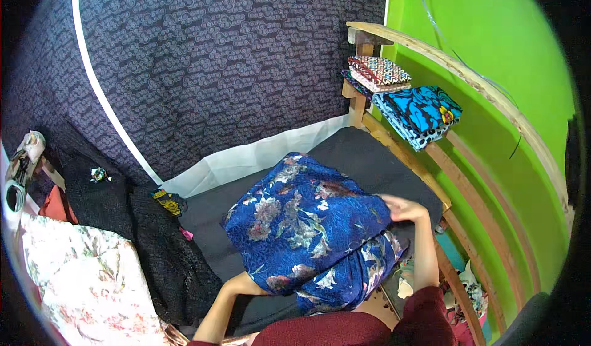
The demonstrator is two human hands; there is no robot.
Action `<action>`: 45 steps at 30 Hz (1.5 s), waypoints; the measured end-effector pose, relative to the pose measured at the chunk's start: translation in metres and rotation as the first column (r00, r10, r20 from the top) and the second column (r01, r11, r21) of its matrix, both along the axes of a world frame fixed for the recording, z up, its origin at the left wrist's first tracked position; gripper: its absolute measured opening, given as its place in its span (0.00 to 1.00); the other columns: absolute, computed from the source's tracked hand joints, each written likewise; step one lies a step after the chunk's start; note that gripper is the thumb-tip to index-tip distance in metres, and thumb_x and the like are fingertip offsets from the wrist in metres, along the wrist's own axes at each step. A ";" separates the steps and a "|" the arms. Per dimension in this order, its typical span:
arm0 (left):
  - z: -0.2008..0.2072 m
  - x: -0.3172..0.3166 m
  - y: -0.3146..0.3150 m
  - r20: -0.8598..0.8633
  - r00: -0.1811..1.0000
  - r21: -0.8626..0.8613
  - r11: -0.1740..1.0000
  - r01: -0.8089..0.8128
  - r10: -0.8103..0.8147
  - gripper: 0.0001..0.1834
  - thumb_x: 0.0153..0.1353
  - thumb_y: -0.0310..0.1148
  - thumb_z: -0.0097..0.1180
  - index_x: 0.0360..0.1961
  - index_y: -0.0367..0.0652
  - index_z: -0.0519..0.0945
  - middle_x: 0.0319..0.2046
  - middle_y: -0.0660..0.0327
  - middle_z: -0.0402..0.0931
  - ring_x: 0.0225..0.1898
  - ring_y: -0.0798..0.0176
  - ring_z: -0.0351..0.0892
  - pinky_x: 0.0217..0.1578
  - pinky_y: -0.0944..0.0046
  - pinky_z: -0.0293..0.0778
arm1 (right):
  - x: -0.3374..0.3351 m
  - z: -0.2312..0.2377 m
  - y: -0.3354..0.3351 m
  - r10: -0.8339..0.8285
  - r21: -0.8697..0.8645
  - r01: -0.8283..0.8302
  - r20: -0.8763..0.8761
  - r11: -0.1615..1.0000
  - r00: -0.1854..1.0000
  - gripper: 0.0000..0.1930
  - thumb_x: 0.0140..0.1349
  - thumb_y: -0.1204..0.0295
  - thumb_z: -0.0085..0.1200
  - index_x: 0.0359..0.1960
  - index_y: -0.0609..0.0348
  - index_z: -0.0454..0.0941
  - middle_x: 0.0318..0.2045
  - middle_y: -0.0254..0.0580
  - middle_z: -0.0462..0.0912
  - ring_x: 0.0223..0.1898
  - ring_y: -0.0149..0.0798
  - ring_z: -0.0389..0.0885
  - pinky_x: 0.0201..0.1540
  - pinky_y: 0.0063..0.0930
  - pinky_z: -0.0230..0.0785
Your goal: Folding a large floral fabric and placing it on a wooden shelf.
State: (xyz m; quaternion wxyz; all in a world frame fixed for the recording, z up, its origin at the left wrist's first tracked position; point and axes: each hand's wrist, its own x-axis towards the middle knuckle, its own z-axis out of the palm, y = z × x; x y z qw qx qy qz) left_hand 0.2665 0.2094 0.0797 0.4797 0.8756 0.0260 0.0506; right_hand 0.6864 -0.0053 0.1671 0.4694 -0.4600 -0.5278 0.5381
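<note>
Two hands work the blue floral fabric (308, 229): your right hand (403, 209) lies flat on top, your left hand (237, 282) is hidden beneath; smooth evenly.

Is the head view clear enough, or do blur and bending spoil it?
Head view: evenly lit, no glare; blue floral cloth sharp; right hand slightly soft; wooden shelf rails bow strongly toward the rim; corners black.
</note>
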 end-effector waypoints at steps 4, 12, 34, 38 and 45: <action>-0.037 -0.037 0.005 -0.055 0.898 -0.921 0.325 -0.214 0.437 0.30 0.47 0.39 0.62 0.50 0.38 0.66 0.46 0.57 0.69 0.49 0.64 0.66 0.49 0.64 0.63 | 0.003 0.009 0.074 -0.324 -0.246 0.431 0.376 0.868 0.868 0.42 0.55 0.36 0.26 0.60 0.59 0.51 0.51 0.52 0.68 0.53 0.42 0.66 0.53 0.29 0.57; 0.027 0.034 -0.016 -0.299 0.575 -0.845 0.070 -0.531 0.762 0.22 0.48 0.27 0.58 0.46 0.37 0.70 0.41 0.56 0.73 0.42 0.59 0.72 0.45 0.60 0.67 | -0.044 -0.005 0.202 -0.102 -0.221 0.566 0.870 0.795 0.482 0.44 0.31 0.41 0.62 0.46 0.63 0.71 0.46 0.55 0.72 0.52 0.47 0.67 0.51 0.39 0.58; 0.093 0.010 -0.119 0.083 0.961 -0.275 0.933 -0.232 0.263 0.36 0.37 0.23 0.62 0.53 0.36 0.64 0.48 0.60 0.68 0.47 0.69 0.65 0.49 0.66 0.63 | -0.029 0.035 -0.078 -0.333 0.074 0.328 0.075 0.942 0.940 0.33 0.36 0.76 0.61 0.51 0.60 0.66 0.47 0.43 0.73 0.49 0.40 0.69 0.52 0.33 0.60; 0.089 -0.002 -0.174 0.061 0.985 0.054 0.985 -0.166 0.163 0.39 0.33 0.23 0.57 0.54 0.39 0.63 0.53 0.50 0.63 0.56 0.57 0.59 0.56 0.62 0.52 | -0.033 0.009 -0.127 0.308 -0.327 -0.043 0.827 0.944 0.470 0.25 0.38 0.63 0.64 0.39 0.65 0.75 0.40 0.45 0.77 0.39 0.40 0.73 0.47 0.34 0.61; 0.067 -0.026 -0.274 -0.490 0.806 0.761 0.615 0.209 0.333 0.43 0.41 0.28 0.54 0.61 0.48 0.51 0.63 0.50 0.40 0.63 0.42 0.35 0.52 0.27 0.32 | -0.035 -0.057 -0.192 0.391 -0.218 -0.439 0.849 0.871 0.355 0.13 0.45 0.69 0.57 0.34 0.59 0.78 0.41 0.45 0.75 0.44 0.42 0.68 0.48 0.32 0.59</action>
